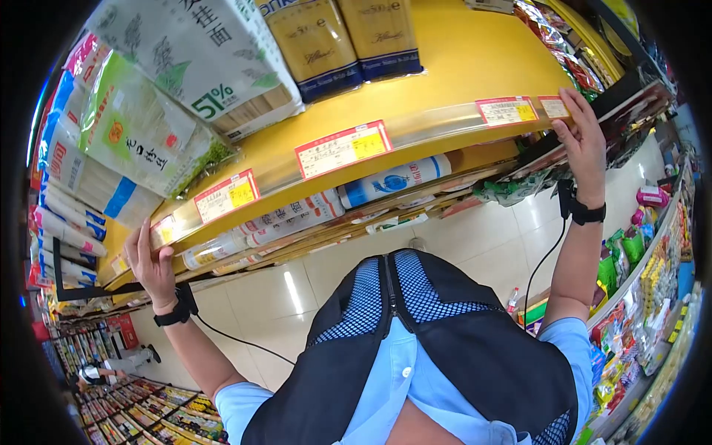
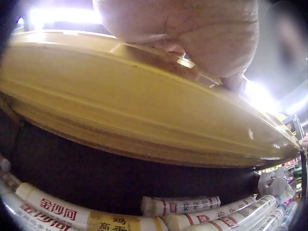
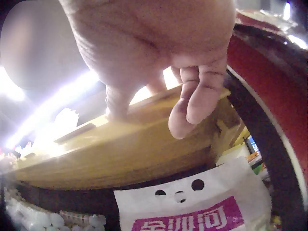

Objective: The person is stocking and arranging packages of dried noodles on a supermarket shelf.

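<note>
So the right hand (image 1: 582, 144): in its wrist view, two fingers (image 3: 192, 106) are curled down side by side over the front lip of the yellow shelf (image 1: 460, 67), right at the shelf's end. The thumb is pressed onto the lip next to them. From the head camera the other fingers lie close together, pointing up along that lip and touching the small price tag (image 1: 554, 107) there.

The left hand (image 1: 152, 267) is at the shelf's opposite end, on the same front lip. Its wrist view only shows the heel of the hand sitting on the lip, so honestly I can't tell if those fingers are curled or flat. Both wrists have black straps (image 1: 582, 211) with a thin cable hanging off each.

Further out, bigger price labels (image 1: 343, 148) run along the shelf's front between the two hands. Big noodle packs (image 1: 193, 52) lie on top of the shelf. Noodle rolls (image 1: 393, 180) lie on their sides under it, and a white bag (image 3: 192, 202) with punched holes sits just below the shelf's right end.
</note>
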A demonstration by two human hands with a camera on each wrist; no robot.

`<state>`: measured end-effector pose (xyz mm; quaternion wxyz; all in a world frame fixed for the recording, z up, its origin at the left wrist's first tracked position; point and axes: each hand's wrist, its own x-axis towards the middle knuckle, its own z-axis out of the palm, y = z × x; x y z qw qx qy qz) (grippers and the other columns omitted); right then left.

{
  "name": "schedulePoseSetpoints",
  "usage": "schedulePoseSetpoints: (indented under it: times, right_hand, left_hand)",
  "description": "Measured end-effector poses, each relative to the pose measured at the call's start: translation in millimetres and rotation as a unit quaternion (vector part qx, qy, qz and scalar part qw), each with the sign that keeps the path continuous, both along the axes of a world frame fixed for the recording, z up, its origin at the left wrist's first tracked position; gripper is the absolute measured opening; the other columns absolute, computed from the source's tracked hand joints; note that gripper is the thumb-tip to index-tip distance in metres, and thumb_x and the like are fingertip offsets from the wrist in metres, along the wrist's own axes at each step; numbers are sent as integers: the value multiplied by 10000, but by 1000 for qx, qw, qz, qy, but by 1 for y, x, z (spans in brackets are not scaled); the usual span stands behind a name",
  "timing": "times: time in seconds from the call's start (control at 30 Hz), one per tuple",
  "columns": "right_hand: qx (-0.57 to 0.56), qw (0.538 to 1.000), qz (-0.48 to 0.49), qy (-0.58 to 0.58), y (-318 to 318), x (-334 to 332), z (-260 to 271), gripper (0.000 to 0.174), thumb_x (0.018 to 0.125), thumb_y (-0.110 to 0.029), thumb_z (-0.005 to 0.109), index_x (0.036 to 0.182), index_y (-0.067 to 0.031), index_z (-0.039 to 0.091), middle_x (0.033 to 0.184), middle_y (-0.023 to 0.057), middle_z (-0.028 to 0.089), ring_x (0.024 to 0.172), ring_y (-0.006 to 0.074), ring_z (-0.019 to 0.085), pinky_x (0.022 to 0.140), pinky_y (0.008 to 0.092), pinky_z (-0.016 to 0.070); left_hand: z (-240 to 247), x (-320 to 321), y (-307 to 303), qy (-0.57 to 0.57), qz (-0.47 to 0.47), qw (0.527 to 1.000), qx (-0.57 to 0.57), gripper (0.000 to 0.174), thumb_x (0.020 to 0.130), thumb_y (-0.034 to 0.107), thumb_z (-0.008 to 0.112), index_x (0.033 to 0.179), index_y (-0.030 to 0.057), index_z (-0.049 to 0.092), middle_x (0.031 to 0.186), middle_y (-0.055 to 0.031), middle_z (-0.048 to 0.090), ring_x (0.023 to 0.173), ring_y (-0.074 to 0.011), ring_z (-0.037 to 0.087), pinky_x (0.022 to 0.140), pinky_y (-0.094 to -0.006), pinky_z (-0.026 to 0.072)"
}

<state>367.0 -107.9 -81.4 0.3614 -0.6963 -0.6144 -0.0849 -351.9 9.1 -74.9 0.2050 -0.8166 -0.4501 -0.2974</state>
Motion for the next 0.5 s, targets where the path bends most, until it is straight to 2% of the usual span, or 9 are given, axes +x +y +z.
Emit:
schedulePoseSetpoints:
  times: [0.03, 0.13, 0.17, 0.27, 0.3, 0.4, 0.43, 0.5]
  right_hand:
    - [1, 1000, 5, 5, 0, 2, -4, 533, 950, -311, 738, 1437, -134, 611, 1445, 49, 588, 900, 147, 612, 760, 260, 508]
    - [33, 999, -10, -19, 3, 0, -13, 534, 966, -346, 718, 1444, -140, 605, 1494, 60, 563, 1058, 173, 636, 784, 258, 514]
    - [24, 999, -19, -16, 4, 2, -17, 571, 980, -423, 679, 1472, -151, 577, 1535, 72, 529, 1208, 215, 621, 856, 273, 535]
    - [69, 994, -37, -74, 7, -3, -25, 624, 982, -502, 639, 1495, -158, 548, 1552, 91, 504, 1275, 258, 604, 952, 316, 547]
    - [59, 994, -47, -80, 7, -2, -29, 663, 997, -556, 575, 1535, -176, 494, 1592, 108, 445, 1364, 310, 544, 1046, 375, 524]
    - [109, 988, -36, -104, 11, -8, -39, 688, 1010, -586, 520, 1570, -194, 439, 1625, 115, 389, 1417, 339, 484, 1081, 411, 502]
    - [95, 989, -51, -99, 11, -8, -44, 705, 1045, -606, 419, 1596, -169, 391, 1641, 127, 364, 1495, 347, 376, 1166, 415, 395]
    - [128, 985, -46, -106, 17, -8, -51, 701, 1046, -609, 407, 1593, -172, 398, 1645, 125, 352, 1500, 342, 365, 1176, 419, 382]
  left_hand:
    - [0, 1, -1, -1, 0, 1000, -4, 736, 930, 624, 581, 1321, 6, 666, 1106, -144, 626, 1051, -312, 574, 946, -418, 451]
    - [-5, -2, -2, 36, 10, 999, 9, 732, 929, 626, 579, 1312, 9, 674, 1105, -136, 625, 1050, -311, 576, 942, -421, 452]
    - [-9, -2, -2, 37, 11, 999, 24, 737, 933, 638, 564, 1313, 17, 674, 1114, -130, 625, 1056, -307, 575, 953, -422, 444]
    - [-14, -3, -4, 43, 17, 998, 37, 731, 959, 617, 545, 1343, 4, 647, 1158, -149, 620, 1074, -312, 568, 964, -422, 444]
    - [-15, -3, -4, 47, 29, 998, 38, 756, 979, 648, 489, 1347, 6, 642, 1182, -153, 618, 1094, -314, 567, 987, -426, 425]
    - [-22, -2, -2, 32, 25, 997, 68, 788, 1002, 679, 409, 1349, 9, 638, 1196, -160, 623, 1105, -318, 570, 1002, -433, 408]
    - [-27, -4, 0, 23, 39, 996, 74, 793, 1027, 677, 350, 1338, 8, 639, 1204, -166, 625, 1119, -324, 567, 1009, -433, 398]
    - [-25, -4, 1, 33, 43, 997, 59, 772, 1035, 660, 357, 1334, 7, 640, 1216, -169, 623, 1120, -329, 566, 1007, -437, 402]
